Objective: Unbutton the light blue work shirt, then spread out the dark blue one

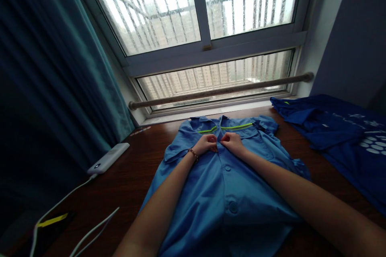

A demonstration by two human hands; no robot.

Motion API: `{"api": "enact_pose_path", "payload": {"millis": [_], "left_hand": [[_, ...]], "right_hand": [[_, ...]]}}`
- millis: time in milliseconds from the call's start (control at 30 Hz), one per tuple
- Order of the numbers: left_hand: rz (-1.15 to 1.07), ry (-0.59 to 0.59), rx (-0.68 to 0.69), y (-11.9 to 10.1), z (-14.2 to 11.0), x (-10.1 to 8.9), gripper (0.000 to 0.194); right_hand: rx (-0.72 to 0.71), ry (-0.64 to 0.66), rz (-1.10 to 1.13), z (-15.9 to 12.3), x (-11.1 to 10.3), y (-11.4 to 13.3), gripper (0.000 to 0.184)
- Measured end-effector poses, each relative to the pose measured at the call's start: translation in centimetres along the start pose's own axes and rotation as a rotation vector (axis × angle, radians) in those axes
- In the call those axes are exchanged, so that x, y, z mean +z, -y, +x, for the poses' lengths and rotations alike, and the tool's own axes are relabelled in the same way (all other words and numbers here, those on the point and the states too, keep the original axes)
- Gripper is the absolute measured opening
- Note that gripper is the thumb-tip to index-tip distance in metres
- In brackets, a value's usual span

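Observation:
A light blue work shirt (199,196) with yellow-green stripes across the chest lies front up before me, its collar toward the window. My left hand (208,143) is closed in a pinch at the front opening, below the left stripe, with a beaded bracelet on the wrist. Just across the opening, my right hand (230,141) pinches the edge of the button placket. Any button between the fingers is hidden. Lower on the placket, a button (227,168) and a larger-looking button (233,207) show.
A dark blue printed garment (340,128) lies at the right on the brown wooden table (126,184). At the left are a white power bank (109,158) with a cable, a yellow-and-black object (53,220) and a blue curtain (60,60). A rail (223,90) crosses the barred window.

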State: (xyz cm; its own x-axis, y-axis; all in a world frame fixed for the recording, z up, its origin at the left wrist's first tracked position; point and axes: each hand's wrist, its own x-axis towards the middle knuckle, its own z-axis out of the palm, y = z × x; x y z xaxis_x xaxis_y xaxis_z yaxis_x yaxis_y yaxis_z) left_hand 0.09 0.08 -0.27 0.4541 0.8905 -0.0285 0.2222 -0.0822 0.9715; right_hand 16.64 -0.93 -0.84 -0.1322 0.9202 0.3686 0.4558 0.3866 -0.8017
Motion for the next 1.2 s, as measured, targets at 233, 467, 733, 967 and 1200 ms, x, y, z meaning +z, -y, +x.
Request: {"api": "enact_pose_path", "payload": {"millis": [233,467,733,967,1200], "left_hand": [[0.022,-0.068,-0.010,-0.2,0.0,0.6,0.024],[0.412,-0.292,0.144,-0.6,-0.3,2.0,0.010],[0.523,-0.241,0.225,-0.1,-0.1,2.0,0.021],[0.325,-0.145,0.197,0.2,0.1,1.5,0.033],[0.164,-0.082,0.146,0.4,0.2,1.5,0.031]], "right_hand": [[-0.077,-0.006,-0.098,-0.2,-0.1,0.4,0.009],[-0.095,0.014,-0.205,-0.4,0.2,0.4,0.026],[0.001,-0.023,-0.137,0.0,0.1,-0.1,0.008],[0.072,-0.094,-0.102,0.1,0.2,-0.2,0.007],[0.135,-0.177,-0.034,-0.2,0.4,-0.3,0.015]]}}
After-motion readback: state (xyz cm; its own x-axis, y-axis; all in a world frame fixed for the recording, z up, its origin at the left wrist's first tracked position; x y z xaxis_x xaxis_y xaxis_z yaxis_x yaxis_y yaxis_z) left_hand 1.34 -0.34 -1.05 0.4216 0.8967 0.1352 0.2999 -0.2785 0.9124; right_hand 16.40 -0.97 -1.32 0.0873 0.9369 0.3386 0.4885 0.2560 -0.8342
